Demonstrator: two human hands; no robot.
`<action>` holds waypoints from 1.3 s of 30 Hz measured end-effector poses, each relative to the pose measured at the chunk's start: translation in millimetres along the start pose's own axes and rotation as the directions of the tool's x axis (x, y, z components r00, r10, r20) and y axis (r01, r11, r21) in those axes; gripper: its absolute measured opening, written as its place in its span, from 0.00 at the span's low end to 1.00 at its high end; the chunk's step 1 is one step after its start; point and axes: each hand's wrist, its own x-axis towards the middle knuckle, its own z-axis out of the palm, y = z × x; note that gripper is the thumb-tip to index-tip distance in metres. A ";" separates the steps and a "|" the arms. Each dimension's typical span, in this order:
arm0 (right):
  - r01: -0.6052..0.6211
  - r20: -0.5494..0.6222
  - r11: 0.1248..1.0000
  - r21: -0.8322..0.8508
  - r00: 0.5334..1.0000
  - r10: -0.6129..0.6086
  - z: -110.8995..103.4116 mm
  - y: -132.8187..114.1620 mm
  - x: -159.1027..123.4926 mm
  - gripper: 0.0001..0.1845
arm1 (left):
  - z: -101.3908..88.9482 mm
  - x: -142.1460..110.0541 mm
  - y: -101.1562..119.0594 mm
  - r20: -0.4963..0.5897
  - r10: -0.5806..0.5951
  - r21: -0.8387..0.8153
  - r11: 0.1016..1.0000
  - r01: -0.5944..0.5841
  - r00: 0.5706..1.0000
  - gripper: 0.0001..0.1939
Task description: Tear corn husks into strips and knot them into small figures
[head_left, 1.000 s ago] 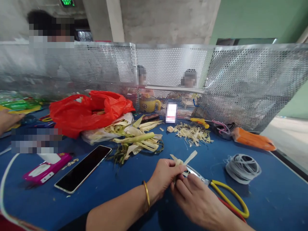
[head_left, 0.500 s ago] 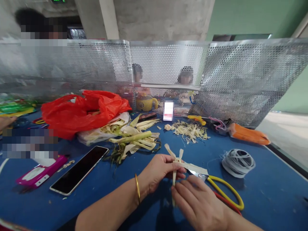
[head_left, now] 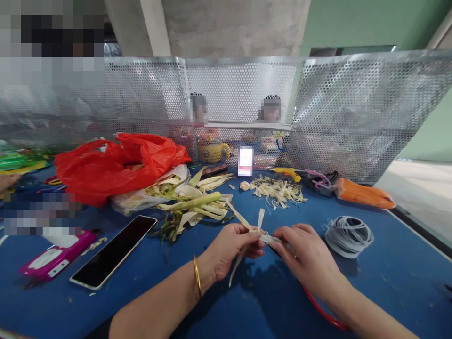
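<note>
Husk piece: pale corn-husk strips (head_left: 254, 232) crossed or knotted at a centre, held up between the two hands above the tabletop (head_left: 197, 306); one end points up, one up and left, one hangs down, one runs right.
Left hand (head_left: 231, 247): thumb and fingers pinching the husk at its centre; a gold bracelet (head_left: 197, 275) circles the wrist.
Right hand (head_left: 309, 256): fingertips pinching the strip that runs right, just beside the left fingers.
Red handle (head_left: 322, 308): curving out below the right hand, the rest hidden; I cannot tell whether that hand grips it.
Husk pile (head_left: 197, 203): loose leaves and a green stalk, beyond the left hand.
Shredded husk (head_left: 278, 192): a low heap farther back, right of the pile.
Pale coil (head_left: 349, 235): beside the right hand, apart from it.
Phone (head_left: 115, 252): dark screen up, lying slanted left of the left hand.
Magenta device (head_left: 58, 256): left of the phone.
Red bag (head_left: 123, 165): crumpled, behind the phone.
Orange packet (head_left: 365, 193): back right.
Perforated screen (head_left: 243, 80): standing along the far side, people partly visible through it.
</note>
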 end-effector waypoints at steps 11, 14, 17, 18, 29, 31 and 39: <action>-0.380 0.381 0.827 0.414 0.898 0.222 -3.7 1.6 5.2 0.16 | 1.1 -0.5 -3.6 0.032 0.065 0.219 0.973 -0.070 0.997 0.15; -0.434 0.447 0.771 0.466 0.867 0.219 -18.8 10.5 9.8 0.17 | 1.2 -0.9 -0.5 0.019 0.070 0.174 0.982 -0.072 0.997 0.14; -0.459 0.485 0.733 0.502 0.851 0.200 -30.6 20.3 12.0 0.18 | 1.5 -1.7 1.9 -0.007 0.063 0.158 0.986 -0.062 0.998 0.13; -0.461 0.501 0.727 0.509 0.845 0.186 -32.6 22.9 12.3 0.18 | 1.7 -2.0 2.3 -0.006 0.060 0.160 0.985 -0.058 0.998 0.13; -0.518 0.430 0.497 0.697 0.856 0.289 -1.6 9.4 11.1 0.18 | 6.3 -6.8 -2.5 0.137 -0.056 0.228 0.973 0.023 0.989 0.20; -0.528 0.422 0.389 0.755 0.845 0.329 4.5 3.3 8.9 0.17 | 7.7 -7.2 -4.9 0.145 -0.058 0.246 0.969 0.021 0.988 0.18; -0.496 0.258 0.365 0.788 0.804 0.536 9.5 0.7 6.7 0.18 | 10.7 -8.5 -11.5 0.168 -0.052 0.291 0.957 0.001 0.984 0.12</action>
